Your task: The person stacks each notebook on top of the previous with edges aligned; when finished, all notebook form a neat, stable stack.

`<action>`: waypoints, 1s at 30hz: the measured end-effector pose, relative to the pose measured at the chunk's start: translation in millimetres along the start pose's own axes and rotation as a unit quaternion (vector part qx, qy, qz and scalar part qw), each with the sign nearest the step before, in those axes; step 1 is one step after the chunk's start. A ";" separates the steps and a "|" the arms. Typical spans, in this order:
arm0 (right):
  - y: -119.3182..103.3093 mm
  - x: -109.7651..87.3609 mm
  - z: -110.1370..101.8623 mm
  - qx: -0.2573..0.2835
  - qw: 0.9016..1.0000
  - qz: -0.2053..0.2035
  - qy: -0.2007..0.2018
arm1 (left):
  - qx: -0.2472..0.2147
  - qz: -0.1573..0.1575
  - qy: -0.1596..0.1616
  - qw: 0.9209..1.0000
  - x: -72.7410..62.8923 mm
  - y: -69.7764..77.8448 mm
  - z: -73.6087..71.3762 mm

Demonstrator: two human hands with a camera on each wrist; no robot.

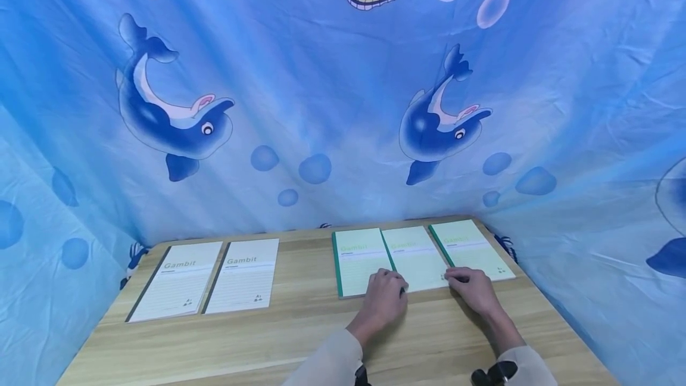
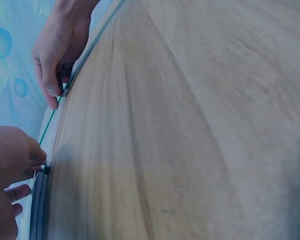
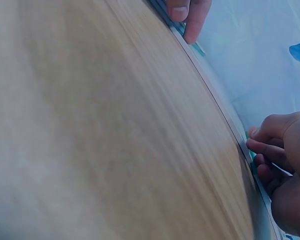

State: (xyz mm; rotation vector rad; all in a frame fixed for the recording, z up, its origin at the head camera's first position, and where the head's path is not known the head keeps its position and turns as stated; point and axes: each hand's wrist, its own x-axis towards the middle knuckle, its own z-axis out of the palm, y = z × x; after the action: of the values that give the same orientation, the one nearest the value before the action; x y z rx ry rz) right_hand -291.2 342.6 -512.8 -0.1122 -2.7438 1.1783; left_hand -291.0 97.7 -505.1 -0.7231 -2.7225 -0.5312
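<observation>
Three green-spined notebooks lie side by side at the right of the table: a left one (image 1: 360, 264), a middle one (image 1: 415, 255) and a right one (image 1: 471, 249), each printed "Gambit". My left hand (image 1: 384, 295) pinches the near left corner of the middle notebook, beside the left notebook. At its near right corner, my right hand (image 1: 474, 290) pinches the same notebook with curled fingers, close to the right notebook's green spine. In the right wrist view the right hand (image 3: 290, 160) is low at the notebook edge, and fingertips of the left hand (image 3: 187, 15) show at the top.
Two dark-spined notebooks, one outer (image 1: 179, 282) and one inner (image 1: 243, 276), lie at the table's left. Bare wooden table (image 1: 302, 273) separates them from the green-spined group. A blue curtain (image 1: 321, 106) printed with dolphins hangs behind and at both sides.
</observation>
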 end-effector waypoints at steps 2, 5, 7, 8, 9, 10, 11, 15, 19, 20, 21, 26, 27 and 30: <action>0.7 -1.7 -0.2 -0.002 1.000 -0.001 0.001 | -0.013 -0.001 0.006 1.000 -1.4 -1.0 1.1; 1.6 -4.5 -1.4 -0.004 1.000 -0.004 0.002 | -0.027 -0.001 0.019 0.999 -3.8 -1.8 2.8; 2.3 -6.7 -2.5 -0.001 1.000 -0.006 0.003 | -0.034 -0.003 0.027 0.999 -5.3 -1.9 3.8; 2.7 -7.6 -3.1 0.000 1.000 -0.008 0.003 | -0.035 -0.003 0.031 0.999 -6.2 -2.0 4.6; 2.5 -8.6 -3.9 0.003 1.000 -0.008 0.002 | -0.037 -0.004 0.035 0.999 -7.2 -1.9 5.0; 2.9 -9.8 -4.5 0.005 1.000 -0.007 0.002 | -0.038 -0.004 0.039 0.999 -8.2 -1.9 5.6; 3.3 -10.8 -5.0 0.009 1.000 -0.005 0.001 | -0.039 -0.006 0.041 0.998 -9.2 -2.1 6.3; 7.9 -12.7 -6.1 0.019 1.000 0.008 -0.004 | -0.045 -0.001 0.055 0.997 -12.1 -2.7 8.6; 10.7 -12.8 -7.7 0.023 0.999 0.027 -0.011 | -0.068 0.002 0.048 0.997 -14.5 -2.4 10.5; 10.2 -13.2 -8.4 0.021 0.999 0.031 -0.012 | -0.077 0.001 0.044 0.996 -15.2 -2.2 10.7; 9.8 -13.6 -8.8 0.019 0.999 0.035 -0.013 | -0.086 0.000 0.039 0.996 -16.0 -2.0 10.6; 10.9 -15.8 -8.8 0.016 0.999 0.026 -0.009 | -0.122 -0.003 0.034 0.992 -18.5 -2.3 10.8; 11.6 -16.0 -8.7 0.017 1.000 0.023 -0.008 | -0.126 -0.002 0.036 0.991 -18.7 -2.5 10.8; 13.3 -16.1 -9.0 0.013 1.000 0.016 -0.008 | -0.138 0.001 0.038 0.990 -18.9 -3.4 10.6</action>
State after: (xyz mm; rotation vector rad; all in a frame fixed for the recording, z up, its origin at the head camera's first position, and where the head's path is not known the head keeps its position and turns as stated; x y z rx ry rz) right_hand -273.7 356.1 -518.1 -0.1454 -2.7486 1.2275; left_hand -278.7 91.4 -522.1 -0.7521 -2.6047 -0.9272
